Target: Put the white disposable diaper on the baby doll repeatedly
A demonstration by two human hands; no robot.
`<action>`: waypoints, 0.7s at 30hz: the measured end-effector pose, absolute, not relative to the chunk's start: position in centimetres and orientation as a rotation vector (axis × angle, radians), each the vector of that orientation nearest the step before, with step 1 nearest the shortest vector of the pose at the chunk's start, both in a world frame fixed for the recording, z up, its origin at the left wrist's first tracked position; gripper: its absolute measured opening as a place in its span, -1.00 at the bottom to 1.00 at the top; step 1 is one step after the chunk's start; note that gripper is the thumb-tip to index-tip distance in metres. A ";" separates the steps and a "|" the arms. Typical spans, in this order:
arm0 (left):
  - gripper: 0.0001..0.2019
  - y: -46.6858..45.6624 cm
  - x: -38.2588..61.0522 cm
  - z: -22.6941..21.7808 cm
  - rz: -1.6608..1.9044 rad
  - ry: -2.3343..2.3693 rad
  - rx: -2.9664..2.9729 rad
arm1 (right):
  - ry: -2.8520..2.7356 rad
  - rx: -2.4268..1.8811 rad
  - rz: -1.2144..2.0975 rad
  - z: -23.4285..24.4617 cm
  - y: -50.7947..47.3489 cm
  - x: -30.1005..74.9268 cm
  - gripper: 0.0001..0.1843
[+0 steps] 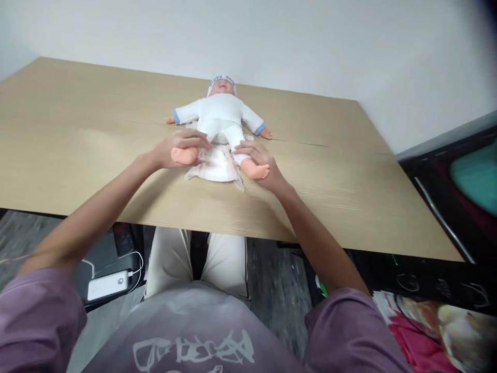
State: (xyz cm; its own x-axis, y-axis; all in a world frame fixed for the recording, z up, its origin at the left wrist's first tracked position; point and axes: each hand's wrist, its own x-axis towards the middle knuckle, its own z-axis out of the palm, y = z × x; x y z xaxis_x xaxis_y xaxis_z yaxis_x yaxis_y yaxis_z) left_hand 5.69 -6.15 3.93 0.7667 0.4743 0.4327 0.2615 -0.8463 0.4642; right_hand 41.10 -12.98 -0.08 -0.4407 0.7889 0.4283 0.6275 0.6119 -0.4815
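A baby doll point(221, 110) in a white suit with blue cuffs and a lettered cap lies on its back, head toward the wall. Under its bottom and between its legs spreads an unfolded white diaper point(215, 168). My left hand point(166, 147) is closed round the doll's leg on the left, its bare foot pointing toward me. Round the other leg, near the ankle, wraps my right hand point(269, 159), with that foot resting over the palm. The legs are held apart; some of my fingers are hidden behind them.
The wide wooden table point(337, 202) meets a white wall behind. Below its front edge on the left, a white power bank point(107, 285) with a cable lies on a dark seat near a phone point(123, 238). Bags and pink cloth point(413, 342) are at the lower right.
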 end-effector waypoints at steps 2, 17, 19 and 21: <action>-0.62 -5.9 3.6 2.7 0.682 0.560 2.578 | -2.273 -1.030 0.340 -1.3 -13.1 42.1 -0.53; -0.61 -6.5 3.1 0.0 0.400 0.617 2.603 | -2.282 -1.084 0.576 -2.2 -13.1 43.2 -0.46; -0.65 -7.3 3.8 -0.2 0.466 0.646 2.620 | -2.299 -1.102 0.502 -2.0 -13.8 42.4 -0.48; -0.53 -8.0 4.7 -0.7 0.545 0.698 2.639 | -2.340 -1.146 0.356 -2.3 -14.6 41.2 -0.34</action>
